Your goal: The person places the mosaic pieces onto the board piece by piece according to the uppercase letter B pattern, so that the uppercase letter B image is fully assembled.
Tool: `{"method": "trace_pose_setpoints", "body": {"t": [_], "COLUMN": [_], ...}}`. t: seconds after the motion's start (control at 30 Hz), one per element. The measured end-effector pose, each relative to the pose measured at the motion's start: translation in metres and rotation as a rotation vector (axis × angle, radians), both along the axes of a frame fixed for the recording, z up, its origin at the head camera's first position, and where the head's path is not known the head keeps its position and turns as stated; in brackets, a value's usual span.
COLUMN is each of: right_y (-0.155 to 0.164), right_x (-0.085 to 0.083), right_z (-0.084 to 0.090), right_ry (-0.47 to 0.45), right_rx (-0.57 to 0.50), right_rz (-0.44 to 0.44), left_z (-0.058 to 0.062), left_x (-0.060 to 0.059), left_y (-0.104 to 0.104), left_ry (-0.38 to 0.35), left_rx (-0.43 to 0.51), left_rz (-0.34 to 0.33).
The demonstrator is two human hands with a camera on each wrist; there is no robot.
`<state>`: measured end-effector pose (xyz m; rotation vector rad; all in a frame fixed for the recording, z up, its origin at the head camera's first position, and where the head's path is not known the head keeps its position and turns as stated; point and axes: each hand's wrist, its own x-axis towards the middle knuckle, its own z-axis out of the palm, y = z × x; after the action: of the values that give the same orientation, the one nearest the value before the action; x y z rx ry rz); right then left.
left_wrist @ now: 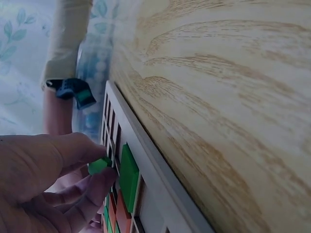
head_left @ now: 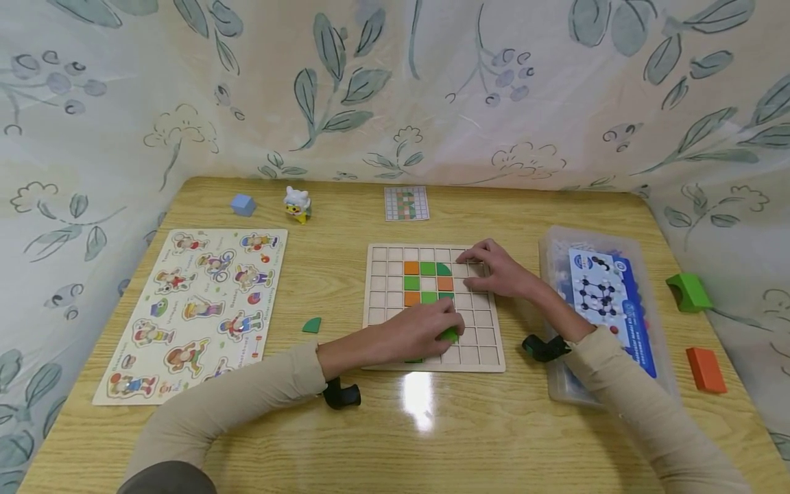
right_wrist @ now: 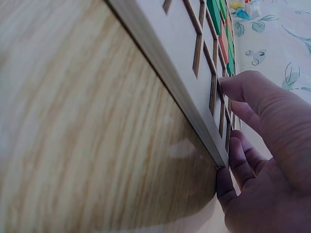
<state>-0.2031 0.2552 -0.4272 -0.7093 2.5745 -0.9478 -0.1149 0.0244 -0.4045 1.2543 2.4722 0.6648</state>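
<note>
A wooden grid board lies mid-table with orange, green and dark green tiles set in its cells. My left hand reaches over its lower half, pinching a small green tile between thumb and fingertip. Under that hand, another green tile sits near the board's front edge, and the forearm covers some cells. My right hand rests on the board's upper right part, fingers spread, with thumb and fingertips on the grid and side edge. A loose dark green quarter-circle tile lies left of the board.
Behind the board is a small pattern card. At left lies a picture puzzle board, with a blue cube and figurine beyond. A plastic box, green arch block and red block are at right.
</note>
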Motion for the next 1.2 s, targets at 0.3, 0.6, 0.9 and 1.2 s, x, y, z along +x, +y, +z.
{"method": "trace_pose_setpoints", "body": {"t": [0.3,0.6,0.9,1.2], "right_y": [0.0010,0.0013,0.0012,0.0018], "right_x": [-0.0007,-0.0012,-0.0022,-0.0017], "right_z": [-0.0018,-0.0028,-0.0034,-0.0027], "right_ry": [0.018,0.027,0.021,0.008], "right_rx": [-0.002,-0.007,-0.007,-0.005], "right_rz": [0.012,0.022,0.020,0.005], "left_z": [-0.0037,-0.0061,-0.0067,-0.0072], "left_x": [0.0011,-0.0007,0.0004,0.0021], "left_y": [-0.0004,-0.0030,-0.0027,-0.0044], "left_ry": [0.019,-0.008,0.018,0.055], "left_rx": [0.020,0.072,0.040,0.062], "left_rz": [0.005,0.003,-0.007,-0.030]}}
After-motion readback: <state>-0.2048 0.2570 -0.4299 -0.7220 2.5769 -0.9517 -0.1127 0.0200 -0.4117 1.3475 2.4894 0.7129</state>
